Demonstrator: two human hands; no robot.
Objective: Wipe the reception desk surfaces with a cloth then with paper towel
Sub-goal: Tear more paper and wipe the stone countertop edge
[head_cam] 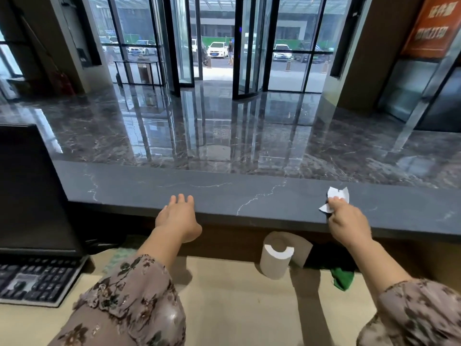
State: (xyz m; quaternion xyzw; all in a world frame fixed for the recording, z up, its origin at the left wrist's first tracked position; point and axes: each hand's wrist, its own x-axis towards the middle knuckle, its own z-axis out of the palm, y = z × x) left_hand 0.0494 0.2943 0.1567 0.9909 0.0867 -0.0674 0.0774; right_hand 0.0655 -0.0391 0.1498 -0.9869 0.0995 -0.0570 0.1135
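The raised dark marble counter (pixel 249 196) of the reception desk runs across the middle of the view. My right hand (pixel 346 221) pinches a crumpled white paper towel (pixel 336 197) against the counter top at the right. My left hand (pixel 178 216) rests flat on the counter's near edge, fingers spread and holding nothing. A roll of white paper towel (pixel 275 260) stands on the lower beige desk (pixel 224 295) under the counter lip. Beside it at the right lies a green cloth (pixel 343 278), partly hidden in shadow.
A black monitor (pixel 32 191) stands at the left with a black keyboard (pixel 37 280) in front of it. Beyond the counter stretches a glossy marble lobby floor (pixel 224 126) with glass revolving doors (pixel 214 43).
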